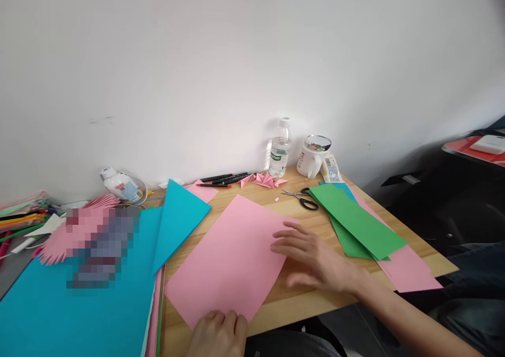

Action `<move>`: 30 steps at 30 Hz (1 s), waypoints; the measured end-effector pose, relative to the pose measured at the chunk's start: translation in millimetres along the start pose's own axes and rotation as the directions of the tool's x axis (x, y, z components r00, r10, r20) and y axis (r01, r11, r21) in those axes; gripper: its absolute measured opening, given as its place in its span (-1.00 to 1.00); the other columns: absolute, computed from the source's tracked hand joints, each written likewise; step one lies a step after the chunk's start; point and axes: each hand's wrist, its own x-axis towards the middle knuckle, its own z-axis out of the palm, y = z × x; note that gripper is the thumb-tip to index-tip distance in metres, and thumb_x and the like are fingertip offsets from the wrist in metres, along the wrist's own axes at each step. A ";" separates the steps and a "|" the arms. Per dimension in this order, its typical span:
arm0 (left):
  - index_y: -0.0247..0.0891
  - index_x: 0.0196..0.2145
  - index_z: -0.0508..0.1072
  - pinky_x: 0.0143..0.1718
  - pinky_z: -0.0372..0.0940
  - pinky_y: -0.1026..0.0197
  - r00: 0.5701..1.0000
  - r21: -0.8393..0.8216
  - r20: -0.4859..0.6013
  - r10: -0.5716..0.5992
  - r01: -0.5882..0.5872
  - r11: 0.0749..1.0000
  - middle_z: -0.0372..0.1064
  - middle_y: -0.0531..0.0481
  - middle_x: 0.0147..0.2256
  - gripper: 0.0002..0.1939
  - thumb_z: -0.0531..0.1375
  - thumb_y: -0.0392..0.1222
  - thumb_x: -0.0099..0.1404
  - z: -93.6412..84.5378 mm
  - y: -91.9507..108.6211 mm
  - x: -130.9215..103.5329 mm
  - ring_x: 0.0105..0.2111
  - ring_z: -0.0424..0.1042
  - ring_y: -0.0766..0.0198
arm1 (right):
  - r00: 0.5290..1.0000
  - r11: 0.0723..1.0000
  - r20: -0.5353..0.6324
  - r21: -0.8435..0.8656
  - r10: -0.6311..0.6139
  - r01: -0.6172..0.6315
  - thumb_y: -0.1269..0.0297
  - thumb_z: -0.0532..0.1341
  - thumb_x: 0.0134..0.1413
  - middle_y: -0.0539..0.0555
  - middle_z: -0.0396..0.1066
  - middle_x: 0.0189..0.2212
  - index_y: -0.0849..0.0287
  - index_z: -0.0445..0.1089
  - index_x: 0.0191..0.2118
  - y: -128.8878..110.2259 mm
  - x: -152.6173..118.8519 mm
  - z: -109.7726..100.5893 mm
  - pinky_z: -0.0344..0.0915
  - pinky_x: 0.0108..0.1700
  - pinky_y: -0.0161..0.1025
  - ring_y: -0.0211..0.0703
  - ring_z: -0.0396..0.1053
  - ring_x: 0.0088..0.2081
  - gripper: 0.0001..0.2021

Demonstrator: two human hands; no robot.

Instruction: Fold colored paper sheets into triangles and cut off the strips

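Note:
A pink sheet of paper (226, 254) lies flat and turned at an angle on the wooden table. At its near edge my left hand (219, 336) is closed, with curled fingers on the paper and the thumb hidden. My right hand (315, 259) hovers at the sheet's right edge, fingers spread and holding nothing; whether the fingertips touch the paper I cannot tell. Scissors with black handles (308, 203) rest beyond that hand. To its right are green paper pieces (357, 220) lying over pink strips (412, 273).
Left stands a stack topped with blue paper (118, 315) and a folded blue piece (179, 225). Along the wall are a white bottle (120, 184), black pens (224, 179), pink folded shapes (264, 180), a water bottle (280, 149) and a white mug (310, 159). The table's edge (450, 269) runs right.

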 end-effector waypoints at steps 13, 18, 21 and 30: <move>-0.34 -0.19 0.41 -0.12 0.35 0.12 0.873 -0.044 -0.467 0.140 -0.181 0.982 0.47 -0.14 -0.28 -0.67 -0.12 -0.42 0.28 -42.4 -23.2 37.1 -0.21 0.45 0.22 | 0.963 0.899 0.242 0.383 0.123 -0.211 0.24 0.06 0.19 0.04 0.36 -0.44 0.19 0.32 -0.43 -18.6 6.4 13.3 0.21 -0.31 -0.32 -0.25 0.29 -0.38 -0.77; -0.36 0.00 0.34 0.05 0.22 -0.10 0.792 0.125 -0.576 0.201 -0.158 0.979 0.26 -0.18 0.08 -0.63 -0.03 -0.41 0.25 -25.6 -23.7 16.3 0.12 0.19 0.00 | 0.822 0.630 0.396 0.529 0.409 -0.569 0.11 0.07 0.13 -0.11 -0.05 -0.60 0.17 0.04 -0.58 -4.6 12.1 19.8 -0.06 -0.51 -0.36 -0.35 -0.08 -0.54 -0.64; -0.36 0.06 0.29 0.07 0.13 -0.21 0.921 0.144 -0.381 0.083 -0.030 0.989 0.24 -0.23 0.10 -0.58 0.01 -0.42 0.24 -1.4 -24.7 13.9 0.17 0.07 -0.10 | 0.773 0.494 0.425 0.599 0.471 -0.631 0.08 0.09 0.09 -0.11 -0.11 -0.56 0.15 -0.02 -0.56 2.0 16.0 24.0 -0.10 -0.50 -0.34 -0.35 -0.12 -0.52 -0.64; -0.32 0.19 0.11 0.06 0.17 -0.13 0.986 0.157 -0.166 -0.025 0.051 0.986 0.15 -0.33 0.14 -0.31 -0.12 -0.63 0.10 32.1 -46.7 18.8 0.20 -0.01 -0.04 | 0.756 0.548 0.414 0.522 0.507 -0.653 0.28 0.21 -0.03 -0.11 0.18 -0.51 0.15 0.02 0.13 6.3 20.7 20.2 0.06 -0.49 -0.36 -0.31 0.12 -0.51 -0.41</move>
